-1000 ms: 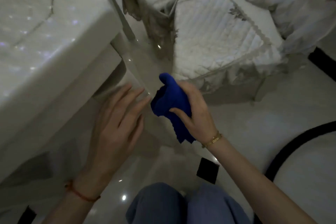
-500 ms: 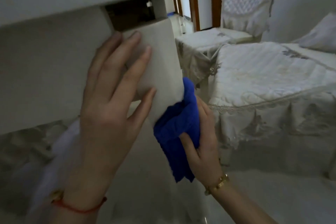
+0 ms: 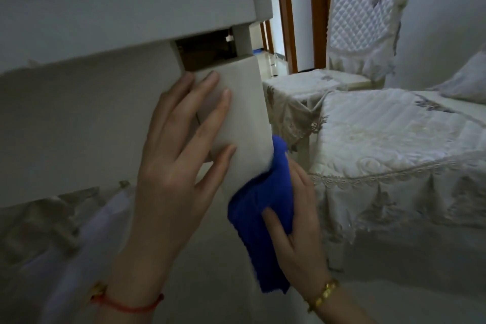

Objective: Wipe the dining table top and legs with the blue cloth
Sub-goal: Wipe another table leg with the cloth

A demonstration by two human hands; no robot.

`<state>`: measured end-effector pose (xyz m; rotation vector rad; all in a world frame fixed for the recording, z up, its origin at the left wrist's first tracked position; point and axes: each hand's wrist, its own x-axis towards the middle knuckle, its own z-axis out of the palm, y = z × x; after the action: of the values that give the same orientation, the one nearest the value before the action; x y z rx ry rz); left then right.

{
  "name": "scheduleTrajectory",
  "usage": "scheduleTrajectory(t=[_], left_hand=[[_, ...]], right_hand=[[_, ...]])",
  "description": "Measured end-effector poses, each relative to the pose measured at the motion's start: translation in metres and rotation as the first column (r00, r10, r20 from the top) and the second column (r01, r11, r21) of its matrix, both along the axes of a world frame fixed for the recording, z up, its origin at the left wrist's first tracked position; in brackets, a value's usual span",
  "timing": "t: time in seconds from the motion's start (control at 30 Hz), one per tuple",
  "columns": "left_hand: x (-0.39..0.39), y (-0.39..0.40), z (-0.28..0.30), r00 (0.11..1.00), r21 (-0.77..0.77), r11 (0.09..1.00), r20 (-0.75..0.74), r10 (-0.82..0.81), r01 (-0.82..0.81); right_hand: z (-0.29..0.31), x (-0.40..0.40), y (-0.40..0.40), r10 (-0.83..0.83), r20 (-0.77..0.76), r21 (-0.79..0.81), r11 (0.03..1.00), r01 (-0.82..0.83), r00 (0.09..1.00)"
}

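Observation:
The white dining table's thick edge (image 3: 126, 8) runs across the top left, seen from below. Its pale square leg (image 3: 244, 102) stands in the middle. My left hand (image 3: 178, 166) lies flat on the leg's near face with fingers straight and spread. The blue cloth (image 3: 260, 208) is bunched against the leg's right corner, with one end hanging down. My right hand (image 3: 297, 234) grips the cloth, thumb across its front, and holds it to the leg.
A chair with a cream lace-trimmed cover (image 3: 394, 144) stands close on the right. A second covered chair (image 3: 360, 13) with a quilted back is behind it. A wooden door frame (image 3: 286, 8) shows beyond. Draped fabric (image 3: 52, 213) hangs at the lower left.
My view has dropped from looking down at the floor to level with the table leg. The left hand went flat onto the leg and the right hand brought the cloth against its corner.

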<state>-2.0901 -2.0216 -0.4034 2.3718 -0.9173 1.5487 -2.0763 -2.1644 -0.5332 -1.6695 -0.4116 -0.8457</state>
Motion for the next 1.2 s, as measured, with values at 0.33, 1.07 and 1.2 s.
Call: scheduleTrajectory(t=[0.33,1.07,1.2], left_hand=[[0.002,0.002,-0.003,1.0,0.02,1.0,-0.014,0.007,-0.006],[-0.002,0.002,-0.115,0.997,0.195,0.981,-0.079,0.019,-0.003],[-0.003,0.003,-0.113,0.997,0.217,0.976,-0.074,0.008,0.008]], right_hand=[[-0.032,-0.001,0.001,-0.018,0.001,-0.014,1.0,0.018,1.0],[-0.086,-0.002,0.013,-0.14,-0.016,0.071,0.987,0.141,0.99],[-0.128,-0.006,0.017,-0.173,-0.03,0.034,0.984,0.174,0.984]])
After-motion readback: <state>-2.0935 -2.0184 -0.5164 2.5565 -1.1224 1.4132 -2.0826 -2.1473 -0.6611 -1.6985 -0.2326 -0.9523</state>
